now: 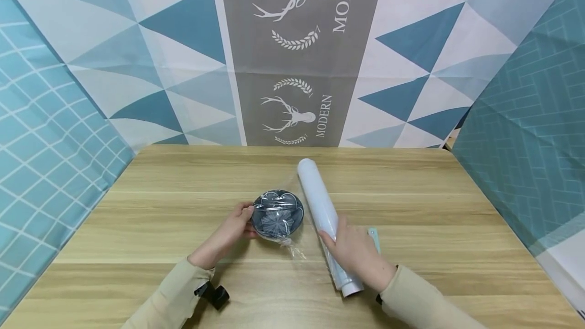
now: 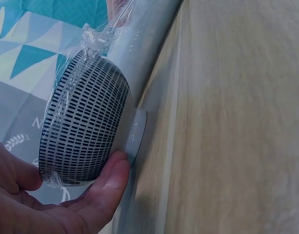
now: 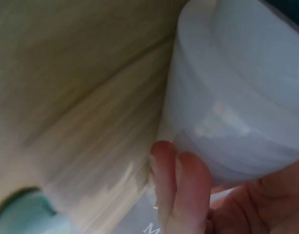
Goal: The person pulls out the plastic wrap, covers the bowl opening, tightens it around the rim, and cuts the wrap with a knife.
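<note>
My left hand point(image 1: 237, 225) grips a patterned bowl point(image 1: 277, 215) at its left side. In the left wrist view the thumb lies at the rim and the fingers point(image 2: 108, 187) reach under the bowl's dashed outer wall point(image 2: 86, 122), by its white foot. Clear cling film point(image 1: 279, 207) stretches over the mouth, with a bunched tail point(image 1: 292, 249) at the near right edge. To the right, a long cling film roll point(image 1: 320, 194) lies slanted on the table, its near end held by my right hand point(image 1: 358, 250). The right wrist view shows fingertips point(image 3: 183, 170) against the roll's side.
A light green tool point(image 1: 374, 237) lies just beyond my right hand, mostly hidden by it. The wood-grain table point(image 1: 205, 176) ends at a patterned cloth backdrop point(image 1: 292, 55). Blue tiled cloth point(image 1: 50, 156) hangs along the left side, and a teal one point(image 1: 525, 126) along the right.
</note>
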`<move>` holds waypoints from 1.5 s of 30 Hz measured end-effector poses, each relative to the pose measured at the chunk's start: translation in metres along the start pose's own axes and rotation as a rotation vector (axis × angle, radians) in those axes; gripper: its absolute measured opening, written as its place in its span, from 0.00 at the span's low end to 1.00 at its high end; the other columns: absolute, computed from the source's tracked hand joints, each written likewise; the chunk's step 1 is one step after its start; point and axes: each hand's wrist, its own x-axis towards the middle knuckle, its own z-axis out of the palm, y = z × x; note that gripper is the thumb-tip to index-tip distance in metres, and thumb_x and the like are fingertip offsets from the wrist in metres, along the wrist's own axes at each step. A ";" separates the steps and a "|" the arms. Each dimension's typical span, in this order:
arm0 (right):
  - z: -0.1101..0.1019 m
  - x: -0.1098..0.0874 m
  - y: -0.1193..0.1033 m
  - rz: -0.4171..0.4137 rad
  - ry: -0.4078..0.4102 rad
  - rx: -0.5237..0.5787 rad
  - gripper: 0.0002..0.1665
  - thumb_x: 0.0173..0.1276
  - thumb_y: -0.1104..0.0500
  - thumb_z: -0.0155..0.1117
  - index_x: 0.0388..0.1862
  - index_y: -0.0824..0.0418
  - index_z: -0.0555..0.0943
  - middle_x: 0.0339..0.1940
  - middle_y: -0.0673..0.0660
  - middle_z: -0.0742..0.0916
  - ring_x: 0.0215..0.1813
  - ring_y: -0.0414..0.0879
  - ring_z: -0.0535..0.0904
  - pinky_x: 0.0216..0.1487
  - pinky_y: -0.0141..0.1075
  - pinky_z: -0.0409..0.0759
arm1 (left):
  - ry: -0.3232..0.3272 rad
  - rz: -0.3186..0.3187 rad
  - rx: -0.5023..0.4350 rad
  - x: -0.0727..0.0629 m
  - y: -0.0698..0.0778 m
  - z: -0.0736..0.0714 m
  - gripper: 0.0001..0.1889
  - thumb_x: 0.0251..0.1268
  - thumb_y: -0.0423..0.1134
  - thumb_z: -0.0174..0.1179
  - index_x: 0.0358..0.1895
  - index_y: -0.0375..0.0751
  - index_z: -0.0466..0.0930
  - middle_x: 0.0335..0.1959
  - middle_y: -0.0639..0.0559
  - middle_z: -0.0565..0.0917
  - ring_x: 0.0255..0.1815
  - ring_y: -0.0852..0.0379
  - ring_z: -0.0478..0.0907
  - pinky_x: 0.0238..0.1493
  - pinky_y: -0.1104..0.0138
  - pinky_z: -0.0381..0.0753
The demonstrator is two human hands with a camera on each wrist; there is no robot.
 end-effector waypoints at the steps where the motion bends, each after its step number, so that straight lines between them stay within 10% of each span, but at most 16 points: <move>1: 0.000 -0.001 -0.001 -0.004 0.009 -0.002 0.35 0.65 0.40 0.50 0.46 0.73 0.67 0.15 0.59 0.74 0.14 0.48 0.69 0.11 0.35 0.65 | 0.005 0.000 -0.005 0.000 0.000 0.000 0.21 0.73 0.35 0.31 0.62 0.24 0.51 0.38 0.35 0.74 0.26 0.58 0.75 0.38 0.60 0.81; 32: 0.007 -0.032 -0.019 0.074 0.083 0.026 0.33 0.68 0.47 0.49 0.43 0.83 0.66 0.13 0.64 0.75 0.16 0.54 0.74 0.13 0.40 0.70 | 0.033 0.010 -0.005 0.014 0.002 0.001 0.25 0.73 0.37 0.33 0.67 0.29 0.41 0.37 0.37 0.77 0.25 0.58 0.77 0.31 0.64 0.80; 45: -0.005 -0.030 -0.016 0.125 -0.041 0.077 0.33 0.68 0.44 0.46 0.40 0.78 0.68 0.15 0.61 0.74 0.16 0.49 0.71 0.13 0.38 0.68 | -0.034 0.075 -0.066 0.017 -0.007 -0.003 0.30 0.70 0.49 0.40 0.63 0.27 0.47 0.31 0.45 0.79 0.25 0.58 0.78 0.28 0.66 0.78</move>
